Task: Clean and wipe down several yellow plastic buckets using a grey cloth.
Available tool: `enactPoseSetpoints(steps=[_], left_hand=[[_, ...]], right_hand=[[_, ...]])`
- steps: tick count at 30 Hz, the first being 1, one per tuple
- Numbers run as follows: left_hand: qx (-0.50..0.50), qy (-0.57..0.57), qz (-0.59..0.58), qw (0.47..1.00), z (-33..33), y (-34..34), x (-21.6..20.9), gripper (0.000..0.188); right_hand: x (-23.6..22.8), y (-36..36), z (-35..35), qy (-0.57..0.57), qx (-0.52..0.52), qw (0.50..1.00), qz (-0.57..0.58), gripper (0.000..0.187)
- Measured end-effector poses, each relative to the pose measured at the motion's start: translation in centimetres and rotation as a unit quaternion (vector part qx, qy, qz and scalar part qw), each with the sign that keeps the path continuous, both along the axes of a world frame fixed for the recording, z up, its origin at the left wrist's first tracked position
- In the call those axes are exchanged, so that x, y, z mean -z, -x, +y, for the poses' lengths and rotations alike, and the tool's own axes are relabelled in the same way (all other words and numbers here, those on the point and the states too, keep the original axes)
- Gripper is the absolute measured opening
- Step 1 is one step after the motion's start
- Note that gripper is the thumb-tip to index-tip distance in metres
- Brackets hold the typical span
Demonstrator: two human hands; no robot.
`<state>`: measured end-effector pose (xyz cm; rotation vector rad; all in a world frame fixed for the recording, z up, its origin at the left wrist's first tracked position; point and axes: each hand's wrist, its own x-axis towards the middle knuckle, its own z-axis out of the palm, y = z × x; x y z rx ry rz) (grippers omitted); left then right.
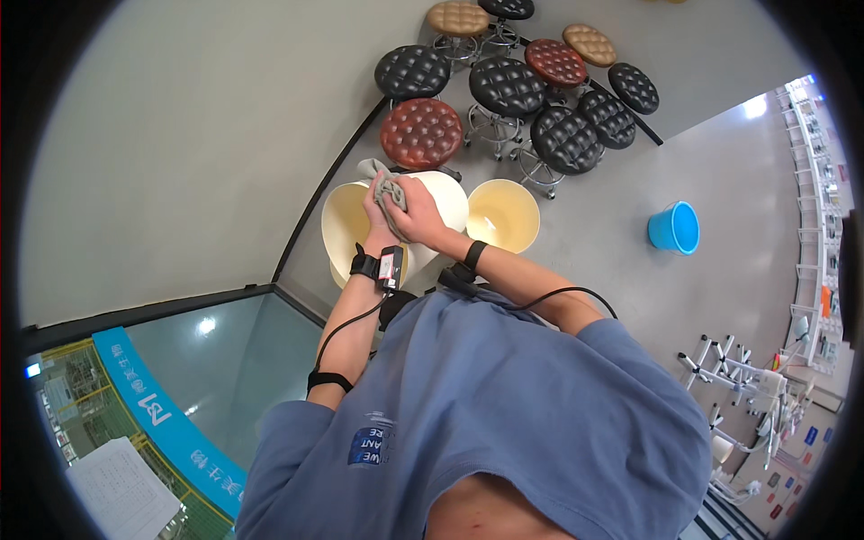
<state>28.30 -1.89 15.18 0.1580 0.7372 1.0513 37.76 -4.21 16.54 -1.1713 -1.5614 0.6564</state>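
Note:
A bunched grey cloth (390, 191) is squeezed between my two hands, with one end sticking up past the fingers. My left hand (375, 214) is closed around its left side, and my right hand (419, 213) grips it from the right. Both hands are above an open cream container (345, 216), partly hidden by my hands and left forearm. A smooth, rounded cream surface (447, 198) shows beside my right hand; whether it belongs to the same container I cannot tell.
A pale yellow bin (504, 216) stands right of my hands. Farther right on the floor (594, 261) is a blue bucket (674, 229). Several round tufted stools, including a red one (421, 133), crowd the far side. A grey wall (207, 162) rises at left; white-framed equipment (751, 387) stands lower right.

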Motion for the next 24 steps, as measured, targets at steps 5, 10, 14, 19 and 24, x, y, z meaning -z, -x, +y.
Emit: enactPoseSetpoints(steps=[5,10,14,19,24], left_hand=[[-0.077,0.015,0.090,0.993,0.1,1.0,4.2,0.028],[-0.006,0.096,0.052,0.994,-1.2,-0.3,-0.1,0.039],[0.010,0.047,0.053,0.997,-1.0,-0.6,-0.2,0.037],[-0.040,0.063,0.118,0.990,-0.8,-2.3,-0.4,0.032],[-0.033,0.071,0.085,0.993,0.9,-2.8,-0.3,0.031]], right_hand=[[2.5,-2.5,-0.4,-0.008,-0.036,0.999,-0.016,0.033],[8.8,-9.6,1.6,0.130,0.103,0.986,-0.026,0.036],[9.2,-10.9,1.5,0.197,0.219,0.952,-0.086,0.038],[5.3,-4.9,-0.5,0.068,0.159,0.985,-0.026,0.032],[1.5,-1.7,-1.2,0.039,0.078,0.996,0.028,0.031]])
